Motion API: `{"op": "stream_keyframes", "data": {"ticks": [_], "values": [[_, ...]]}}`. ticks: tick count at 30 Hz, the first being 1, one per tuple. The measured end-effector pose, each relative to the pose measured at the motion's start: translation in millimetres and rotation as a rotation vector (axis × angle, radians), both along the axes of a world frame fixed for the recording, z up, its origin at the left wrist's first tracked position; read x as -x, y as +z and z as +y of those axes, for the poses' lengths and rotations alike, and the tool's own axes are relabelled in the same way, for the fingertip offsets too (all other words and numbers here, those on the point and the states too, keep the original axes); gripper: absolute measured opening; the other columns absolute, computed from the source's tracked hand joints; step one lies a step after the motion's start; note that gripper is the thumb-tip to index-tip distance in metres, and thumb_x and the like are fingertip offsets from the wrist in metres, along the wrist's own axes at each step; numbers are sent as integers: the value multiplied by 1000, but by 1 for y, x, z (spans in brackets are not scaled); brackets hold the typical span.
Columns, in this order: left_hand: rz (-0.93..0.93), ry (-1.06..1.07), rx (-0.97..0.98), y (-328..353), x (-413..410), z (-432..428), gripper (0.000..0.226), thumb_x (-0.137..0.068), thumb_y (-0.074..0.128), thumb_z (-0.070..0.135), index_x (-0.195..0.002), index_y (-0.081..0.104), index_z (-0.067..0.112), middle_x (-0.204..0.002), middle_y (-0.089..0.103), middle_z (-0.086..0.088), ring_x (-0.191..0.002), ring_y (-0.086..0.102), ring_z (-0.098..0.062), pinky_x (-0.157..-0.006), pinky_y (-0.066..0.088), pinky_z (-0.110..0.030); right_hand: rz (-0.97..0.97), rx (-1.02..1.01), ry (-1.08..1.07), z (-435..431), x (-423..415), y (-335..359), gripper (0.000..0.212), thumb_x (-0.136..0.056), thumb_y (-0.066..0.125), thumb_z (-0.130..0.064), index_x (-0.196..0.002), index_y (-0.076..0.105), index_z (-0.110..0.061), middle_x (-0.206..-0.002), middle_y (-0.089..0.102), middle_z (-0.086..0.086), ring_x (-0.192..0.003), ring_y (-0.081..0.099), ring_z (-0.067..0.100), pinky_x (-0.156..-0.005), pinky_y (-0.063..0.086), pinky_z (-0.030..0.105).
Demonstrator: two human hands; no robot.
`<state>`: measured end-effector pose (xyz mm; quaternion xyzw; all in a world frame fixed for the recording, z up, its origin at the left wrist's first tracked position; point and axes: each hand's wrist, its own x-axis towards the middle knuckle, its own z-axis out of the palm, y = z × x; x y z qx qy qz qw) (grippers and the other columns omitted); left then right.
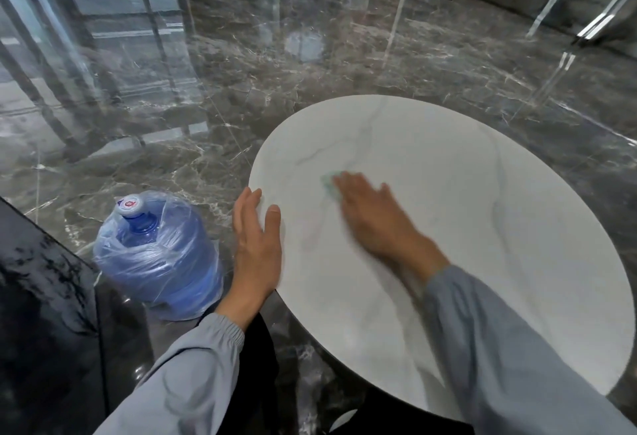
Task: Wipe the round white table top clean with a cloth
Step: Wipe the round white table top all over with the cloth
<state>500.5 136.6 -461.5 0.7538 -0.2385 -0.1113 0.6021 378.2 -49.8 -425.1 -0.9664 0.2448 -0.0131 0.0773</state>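
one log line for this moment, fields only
step: wipe | right hand: flat on pale green cloth, on round white marble-look table top | left hand: open, rests on its edge

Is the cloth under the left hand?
No, the pale green cloth lies under the right hand; the left hand rests on the round white table top.

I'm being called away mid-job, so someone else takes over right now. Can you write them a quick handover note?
Left hand: flat, resting on the near-left rim of the table top, holding nothing.
Right hand: flat, pressing the pale green cloth onto the top, left of centre; blurred, mid-stroke.
Done: wiping is under way; no visible dirt shows which parts are covered.
Left: wipe the whole top, rim included.
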Motion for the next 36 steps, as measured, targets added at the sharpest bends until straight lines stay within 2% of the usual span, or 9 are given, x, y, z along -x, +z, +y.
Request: {"op": "stream_keyframes", "data": {"ticks": [5, 10, 15, 20, 23, 25, 28, 33, 36], "values": [[31, -2, 38, 4, 2, 3, 51, -108, 40, 40, -154, 36, 20, -160, 33, 5, -141, 30, 0, -99, 17, 7, -10, -72, -407, -80, 23, 10, 53, -109, 20, -32, -162, 16, -27, -171, 11, -1, -156, 8, 24, -123, 8, 60], [131, 26, 155, 3, 3, 3, 67, -101, 28, 61, -160, 25, 30, -163, 32, 14, -150, 27, -2, -125, 23, -32, -44, -93, 87, 33, -37, 4, 56, -109, 30, -17, -163, 16, -18, -171, 11, 8, -157, 7, 33, -125, 14, 52], [171, 59, 240, 0, 2, 2, 65, -101, 28, 64, -159, 24, 35, -162, 36, 3, -150, 35, -10, -125, 29, -45, -35, -100, 412, 91, -41, 2, 55, -111, 28, -29, -164, 13, -27, -172, 9, -3, -158, 3, 20, -125, 4, 42], [123, 22, 154, 6, 2, 2, 72, -98, 28, 69, -161, 21, 34, -164, 30, 8, -152, 25, -5, -127, 24, -39, 29, -6, -37, -41, -28, 6, 57, -110, 23, -21, -164, 7, -26, -172, 3, 0, -158, 4, 22, -124, 11, 58], [34, -37, 49, 8, -4, 2, 68, -98, 32, 67, -159, 24, 36, -162, 28, 10, -142, 22, 12, -114, 18, -13, -28, -60, -355, -105, -3, 8, 54, -108, 19, -27, -163, 13, -28, -171, 9, -2, -157, 6, 23, -123, 10, 61], [10, -56, 3, 14, -12, -2, 62, -103, 35, 61, -158, 27, 34, -160, 30, 7, -136, 26, 12, -106, 18, -7, -21, -61, -403, -110, -7, 8, 53, -109, 21, -28, -162, 16, -23, -170, 10, 4, -156, 8, 29, -122, 12, 58], [-6, -63, -60, 24, -34, -14, 58, -107, 31, 56, -158, 28, 31, -161, 30, 6, -139, 26, 2, -112, 18, -23, 7, -46, -194, -63, -39, 8, 57, -109, 28, -19, -163, 13, -15, -171, 7, 11, -156, 8, 36, -122, 15, 56], [-86, -51, -132, 33, -66, -41, 60, -108, 28, 56, -158, 32, 24, -161, 34, -2, -148, 28, -13, -113, 17, -23, -41, -72, 314, 45, -73, -2, 53, -111, 26, -29, -163, 17, -22, -171, 13, 3, -157, 9, 28, -123, 13, 47], [-82, -95, -159, 28, -73, -50, 67, -103, 24, 67, -155, 35, 26, -159, 37, -3, -148, 31, -18, -118, 22, -30, -20, -66, 325, 15, -71, 2, 53, -111, 23, -29, -164, 14, -27, -172, 9, -2, -158, 6, 21, -124, 8, 48]]}}
